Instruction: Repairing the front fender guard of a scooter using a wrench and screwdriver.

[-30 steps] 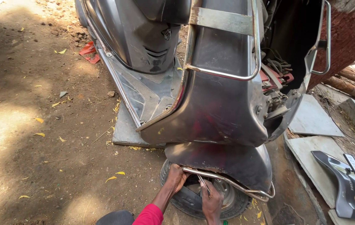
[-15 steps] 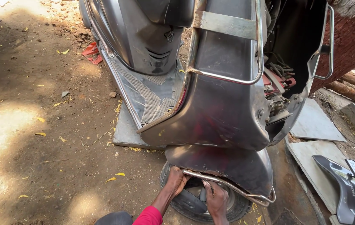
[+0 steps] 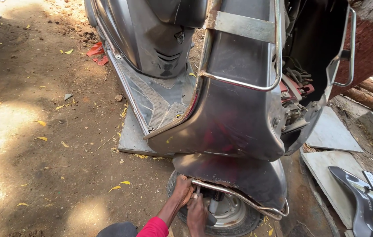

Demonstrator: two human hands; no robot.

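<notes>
Grey scooter (image 3: 239,131), one wheel (image 3: 234,215), two hands (image 3: 191,202)

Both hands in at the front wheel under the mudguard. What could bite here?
1. Left hand and right hand are crowded beside the chrome guard bar; a slip could pinch fingers against the front wheel.
2. The scooter looms over both hands on loose dirt; it might tip.

Fender (image 3: 239,180) hides both hands' fingers (image 3: 191,186); small tool indistinct.
</notes>
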